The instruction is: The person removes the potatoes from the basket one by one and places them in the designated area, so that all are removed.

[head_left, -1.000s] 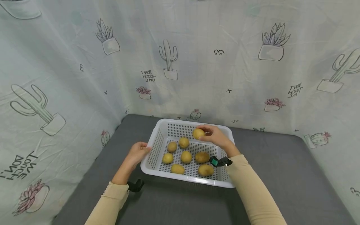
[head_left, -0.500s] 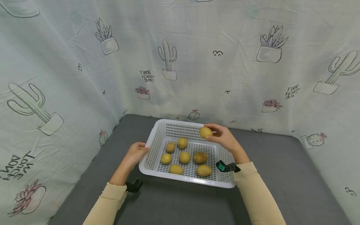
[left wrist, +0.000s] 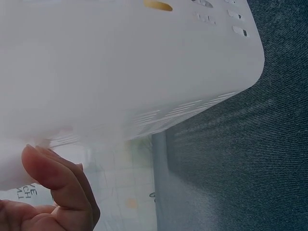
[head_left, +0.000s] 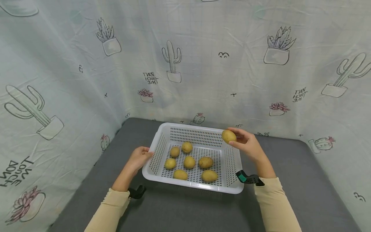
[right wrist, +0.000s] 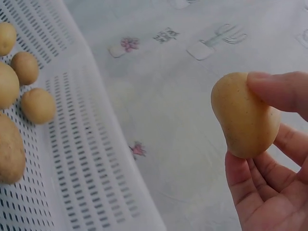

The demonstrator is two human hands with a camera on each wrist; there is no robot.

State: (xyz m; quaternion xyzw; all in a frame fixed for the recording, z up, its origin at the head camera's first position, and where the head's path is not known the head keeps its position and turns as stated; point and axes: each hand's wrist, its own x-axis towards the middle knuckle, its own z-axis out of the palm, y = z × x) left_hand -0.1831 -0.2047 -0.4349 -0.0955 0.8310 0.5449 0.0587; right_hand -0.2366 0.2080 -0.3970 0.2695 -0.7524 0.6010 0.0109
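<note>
A white slotted plastic basket (head_left: pixel 185 184) sits on the dark grey table with several yellow potatoes (head_left: pixel 189 162) spread over its floor. At its left rim my left hand (head_left: pixel 139 159) grips the edge; the left wrist view shows the curled fingers (left wrist: pixel 67 178) close under the white plastic. My right hand (head_left: pixel 248 145) holds one potato (head_left: pixel 229 136) up over the basket's far right corner. Seen from the right wrist, thumb and fingertips pinch this potato (right wrist: pixel 245 115), which has a slight dent along one side.
Grey cloth (head_left: pixel 290 180) covers the table, reaching past the basket on both sides. A pale curtain (head_left: pixel 203 71) printed with potted cacti hangs right behind the table and along its sides. Dark wrist straps with small devices (head_left: pixel 249 178) are on both arms.
My right hand has carried the potato rightward, from over the back of the basket to its far right corner. The left hand stays at the left rim, and the potatoes inside lie as before.
</note>
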